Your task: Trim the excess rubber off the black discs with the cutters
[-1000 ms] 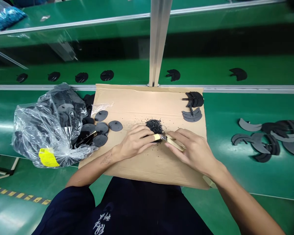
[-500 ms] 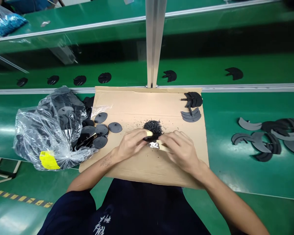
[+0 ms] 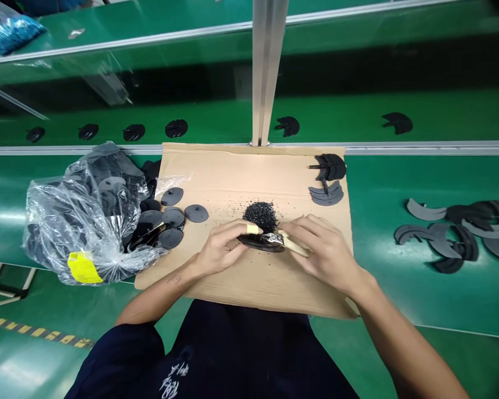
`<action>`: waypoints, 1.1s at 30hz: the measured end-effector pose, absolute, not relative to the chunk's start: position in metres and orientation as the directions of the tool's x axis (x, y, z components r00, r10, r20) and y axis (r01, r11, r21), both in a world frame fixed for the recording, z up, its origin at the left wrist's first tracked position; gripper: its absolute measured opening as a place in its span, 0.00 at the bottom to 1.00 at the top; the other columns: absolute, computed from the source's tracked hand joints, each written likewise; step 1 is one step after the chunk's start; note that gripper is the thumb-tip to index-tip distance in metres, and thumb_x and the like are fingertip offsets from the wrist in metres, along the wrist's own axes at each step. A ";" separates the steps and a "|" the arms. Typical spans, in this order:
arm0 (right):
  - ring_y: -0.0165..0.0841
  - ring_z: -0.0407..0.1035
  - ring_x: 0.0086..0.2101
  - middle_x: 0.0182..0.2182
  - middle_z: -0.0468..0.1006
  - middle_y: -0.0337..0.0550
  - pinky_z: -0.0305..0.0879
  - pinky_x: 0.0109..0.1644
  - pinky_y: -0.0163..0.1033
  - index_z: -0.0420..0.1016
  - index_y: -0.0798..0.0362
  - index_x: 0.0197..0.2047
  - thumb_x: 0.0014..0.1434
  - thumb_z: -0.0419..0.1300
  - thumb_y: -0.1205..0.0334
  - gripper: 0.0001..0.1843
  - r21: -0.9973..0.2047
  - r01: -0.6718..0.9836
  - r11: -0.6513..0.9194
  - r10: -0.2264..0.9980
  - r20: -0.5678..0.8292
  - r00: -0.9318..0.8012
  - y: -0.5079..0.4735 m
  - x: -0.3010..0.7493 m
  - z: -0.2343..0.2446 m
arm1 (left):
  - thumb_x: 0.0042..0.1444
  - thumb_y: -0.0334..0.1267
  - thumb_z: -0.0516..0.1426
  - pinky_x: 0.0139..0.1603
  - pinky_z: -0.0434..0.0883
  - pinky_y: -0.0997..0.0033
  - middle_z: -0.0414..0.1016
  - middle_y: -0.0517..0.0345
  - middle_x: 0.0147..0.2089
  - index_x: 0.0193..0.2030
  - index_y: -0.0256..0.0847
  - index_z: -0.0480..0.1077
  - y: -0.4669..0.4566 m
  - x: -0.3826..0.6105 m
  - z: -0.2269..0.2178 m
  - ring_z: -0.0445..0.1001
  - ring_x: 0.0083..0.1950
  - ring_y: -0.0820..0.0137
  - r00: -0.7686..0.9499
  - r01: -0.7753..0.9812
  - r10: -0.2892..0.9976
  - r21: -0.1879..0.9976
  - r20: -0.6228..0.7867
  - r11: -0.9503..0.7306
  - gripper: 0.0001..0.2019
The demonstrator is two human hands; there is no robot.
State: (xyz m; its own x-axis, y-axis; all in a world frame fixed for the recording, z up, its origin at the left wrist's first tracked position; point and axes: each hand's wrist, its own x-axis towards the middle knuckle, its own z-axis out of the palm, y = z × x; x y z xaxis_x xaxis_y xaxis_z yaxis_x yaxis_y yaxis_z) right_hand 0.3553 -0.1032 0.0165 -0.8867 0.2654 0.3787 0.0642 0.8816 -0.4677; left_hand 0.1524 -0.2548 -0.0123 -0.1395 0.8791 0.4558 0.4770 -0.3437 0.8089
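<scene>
My left hand (image 3: 221, 247), with a yellow wrap on a finger, grips a thin black plastic disc (image 3: 261, 244) by its left edge. The disc is tilted and seen nearly edge-on. Closed around pale yellow handles, my right hand (image 3: 326, 249) holds a pair of nippers (image 3: 296, 245). Their shiny metal jaws lie over the disc's right part; whether they bite on anything is too small to tell. Just beyond the disc, a heap of small black clippings (image 3: 261, 215) lies on a cardboard sheet (image 3: 233, 285).
Left of the cardboard sits a clear plastic bag (image 3: 87, 216) of black discs, with loose discs (image 3: 172, 217) beside it. Dark curved parts (image 3: 326, 193) lie at the sheet's far right corner, more (image 3: 444, 241) on the bench. Behind, spaced parts (image 3: 176, 128) line a green belt; a metal post (image 3: 266, 77) stands centrally.
The disc has turned so more of its face and rim shows. My right hand and the nippers have shifted slightly right, and the jaws now show above the disc.
</scene>
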 end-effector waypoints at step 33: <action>0.43 0.75 0.42 0.44 0.80 0.52 0.72 0.43 0.46 0.73 0.54 0.52 0.67 0.63 0.61 0.12 -0.508 0.153 0.848 0.325 0.268 -0.907 -0.110 0.357 0.006 | 0.66 0.24 0.51 0.48 0.81 0.66 0.79 0.47 0.49 0.58 0.39 0.72 -0.265 0.131 -0.020 0.80 0.48 0.65 0.112 0.849 0.893 0.425 0.437 -0.314 0.18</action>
